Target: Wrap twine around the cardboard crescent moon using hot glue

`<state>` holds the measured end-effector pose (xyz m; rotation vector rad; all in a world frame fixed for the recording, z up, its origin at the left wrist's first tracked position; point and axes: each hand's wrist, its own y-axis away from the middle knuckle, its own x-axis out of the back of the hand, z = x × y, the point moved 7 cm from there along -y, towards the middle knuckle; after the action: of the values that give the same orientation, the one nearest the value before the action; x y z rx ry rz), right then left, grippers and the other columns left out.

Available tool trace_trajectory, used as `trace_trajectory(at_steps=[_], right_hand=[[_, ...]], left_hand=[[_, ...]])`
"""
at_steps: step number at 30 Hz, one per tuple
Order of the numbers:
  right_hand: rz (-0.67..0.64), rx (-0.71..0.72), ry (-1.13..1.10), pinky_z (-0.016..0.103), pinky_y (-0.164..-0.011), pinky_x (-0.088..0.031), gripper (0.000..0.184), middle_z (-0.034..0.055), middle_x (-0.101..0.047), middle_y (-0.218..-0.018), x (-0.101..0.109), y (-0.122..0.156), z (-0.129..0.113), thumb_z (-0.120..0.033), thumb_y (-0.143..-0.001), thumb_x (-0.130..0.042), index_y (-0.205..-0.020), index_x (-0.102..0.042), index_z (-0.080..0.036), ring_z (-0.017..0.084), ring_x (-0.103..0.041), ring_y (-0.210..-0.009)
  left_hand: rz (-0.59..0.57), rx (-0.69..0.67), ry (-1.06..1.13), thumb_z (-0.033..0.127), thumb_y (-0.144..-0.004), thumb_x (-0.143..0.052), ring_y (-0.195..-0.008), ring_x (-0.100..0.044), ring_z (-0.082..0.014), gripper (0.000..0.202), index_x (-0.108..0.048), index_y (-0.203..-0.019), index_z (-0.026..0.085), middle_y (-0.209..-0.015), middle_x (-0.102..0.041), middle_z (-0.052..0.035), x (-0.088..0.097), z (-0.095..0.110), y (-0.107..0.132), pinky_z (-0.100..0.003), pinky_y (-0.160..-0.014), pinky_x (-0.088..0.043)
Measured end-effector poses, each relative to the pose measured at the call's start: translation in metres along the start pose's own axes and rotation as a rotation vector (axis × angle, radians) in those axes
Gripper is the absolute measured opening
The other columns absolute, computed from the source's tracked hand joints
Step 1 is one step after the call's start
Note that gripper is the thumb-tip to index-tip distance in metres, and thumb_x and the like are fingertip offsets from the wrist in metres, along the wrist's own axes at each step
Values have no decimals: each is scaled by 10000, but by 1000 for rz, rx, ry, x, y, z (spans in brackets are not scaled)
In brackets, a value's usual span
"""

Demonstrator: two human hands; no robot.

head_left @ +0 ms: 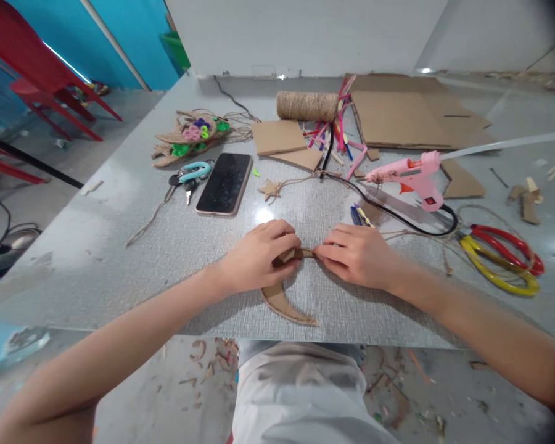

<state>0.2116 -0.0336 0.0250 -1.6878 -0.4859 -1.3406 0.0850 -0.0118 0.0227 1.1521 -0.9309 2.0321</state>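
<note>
A brown cardboard crescent [284,305] lies near the front edge of the table, its lower tip pointing right. My left hand [263,256] is closed around its upper part, thumb and fingers bent over the edge. At the crescent's upper tip, the fingers of my right hand [358,253] pinch together on the narrow end; exactly what they grip there is partly hidden. Just beyond both hands rests a small cardboard star [271,189] on a length of twine. Short dark and pale sticks [361,216] lie right behind my right hand.
A pink glue gun [416,179] with a black cord stands to the right, near a tool with red and yellow handles [502,271]. Farther back are a twine spool [308,106] and cardboard sheets [398,114]. A phone [225,183], keys [189,179] and a decorated twine piece [189,135] lie left.
</note>
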Motion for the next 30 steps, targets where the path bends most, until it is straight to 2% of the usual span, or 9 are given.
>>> trace_trajectory(at_steps=[7,18,24,30], right_hand=[[-1,-31,-35,272,-642,-374,210,29,-625,-762,-1,0,1,-219,-931,-465,-941,-664,-152,143,-530,-729],[-62,-49,-52,275,-629,-350,223,26,-606,-748,-5,1,2,-227,-934,-458,-938,-672,-167,140,-526,-714],[-63,-60,-72,271,-638,-359,217,26,-606,-754,-5,0,2,-225,-936,-456,-949,-661,-158,139,-536,-720],[-109,-69,-75,262,-620,-348,229,26,-619,-789,-6,-1,1,-214,-939,-444,-1026,-650,-167,127,-538,-706]], left_hand=[[-3,-17,-52,263,-869,-551,-872,-551,-188,174,-568,-1000,149,-995,-574,-90,-2,-1,2,-313,-748,-482],[-45,-11,-75,258,-880,-522,-898,-554,-200,150,-604,-967,168,-1034,-576,-96,-3,-1,1,-334,-765,-479],[-24,13,-35,258,-874,-526,-893,-552,-194,156,-596,-976,164,-996,-577,-87,-3,-1,1,-323,-772,-475],[-34,24,-6,254,-874,-518,-888,-546,-201,149,-577,-971,156,-964,-580,-86,-4,-2,0,-328,-774,-469]])
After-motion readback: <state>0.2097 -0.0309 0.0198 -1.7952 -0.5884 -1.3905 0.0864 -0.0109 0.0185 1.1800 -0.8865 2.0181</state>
